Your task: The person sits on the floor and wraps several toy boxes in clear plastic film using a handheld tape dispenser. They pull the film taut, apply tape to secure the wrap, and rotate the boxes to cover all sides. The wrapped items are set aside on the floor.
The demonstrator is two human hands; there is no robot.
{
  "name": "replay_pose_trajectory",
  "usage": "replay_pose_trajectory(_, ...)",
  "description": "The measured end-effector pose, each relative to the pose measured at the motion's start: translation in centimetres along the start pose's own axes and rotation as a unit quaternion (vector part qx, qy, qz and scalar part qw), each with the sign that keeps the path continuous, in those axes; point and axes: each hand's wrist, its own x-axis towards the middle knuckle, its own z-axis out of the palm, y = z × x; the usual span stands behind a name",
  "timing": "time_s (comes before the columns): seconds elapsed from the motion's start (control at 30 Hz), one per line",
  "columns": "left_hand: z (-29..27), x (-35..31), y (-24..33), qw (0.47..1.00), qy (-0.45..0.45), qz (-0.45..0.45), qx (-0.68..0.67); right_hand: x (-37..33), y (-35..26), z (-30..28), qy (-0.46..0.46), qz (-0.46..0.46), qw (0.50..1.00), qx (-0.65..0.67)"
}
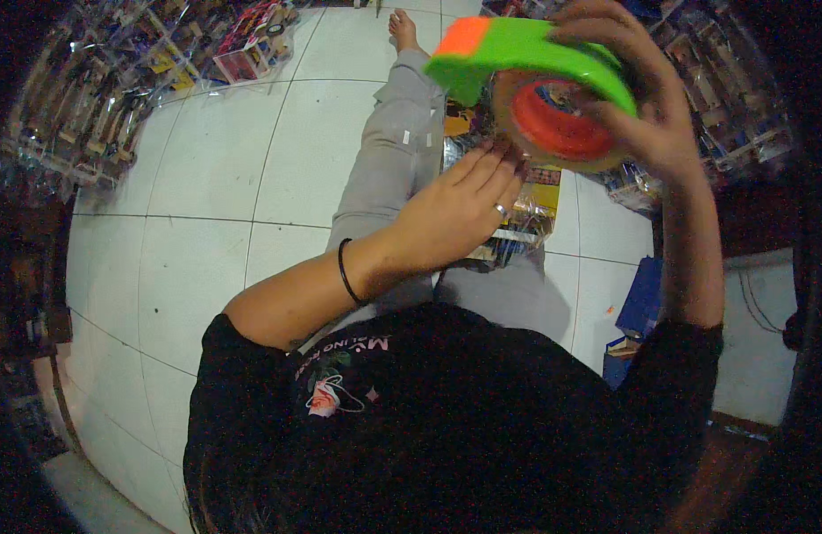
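My right hand (pixel 651 98) is wrapped round a green tape dispenser (pixel 535 44) with an orange end, raised above my lap. A roll of clear tape (pixel 504 107) on a red hub (pixel 562 125) sits in the dispenser. Under it, a plastic-wrapped package (pixel 540 200) with yellow and dark printing lies across my legs. My left hand (pixel 464 205), wearing a ring, rests on the package with its fingers stretched out, their tips close below the tape roll. The tape roll and my left hand hide part of the package.
Stacks of clear-wrapped packages stand at the far left (pixel 81 125) and far right (pixel 731 116). A clear box with a toy vehicle (pixel 255 44) lies among the left ones. Blue boxes (pixel 638 303) are by my right side. My grey-trousered leg (pixel 375 160) stretches over the white tiled floor (pixel 202 240).
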Motion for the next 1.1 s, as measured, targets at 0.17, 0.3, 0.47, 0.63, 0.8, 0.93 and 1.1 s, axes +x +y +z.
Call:
replay_pose_trajectory(0.17,0.8,-0.8,0.1,1.000,0.009,-0.026,-0.011,9.3,-6.4,4.1,-0.421,0.071,0.887,-0.178)
replay_pose_trajectory(0.3,1.4,-0.6,-0.1,1.000,0.026,0.011,-0.012,13.4,-8.0,6.8,-0.566,0.092,0.778,-0.256)
replay_pose_trajectory(0.47,0.5,-0.4,-0.5,0.997,0.060,-0.032,-0.030,12.8,-6.6,5.6,-0.553,0.091,0.770,-0.306)
replay_pose_trajectory(0.63,-0.2,-0.8,-0.5,0.966,-0.177,-0.043,-0.185,2.5,-3.6,0.2,-0.306,-0.012,0.925,-0.223)
replay_pose_trajectory(0.8,0.1,-1.3,0.1,0.994,0.056,-0.013,-0.098,-9.5,-3.0,-5.3,-0.222,0.137,0.923,-0.282)
replay_pose_trajectory(0.93,-0.2,-1.7,-0.3,0.992,0.036,-0.009,-0.118,-16.2,-2.2,-7.9,-0.210,0.091,0.916,-0.330)
replay_pose_trajectory(1.1,-0.7,-2.0,-0.5,0.995,0.012,-0.015,-0.103,-17.6,-3.2,-5.7,-0.165,0.102,0.929,-0.316)
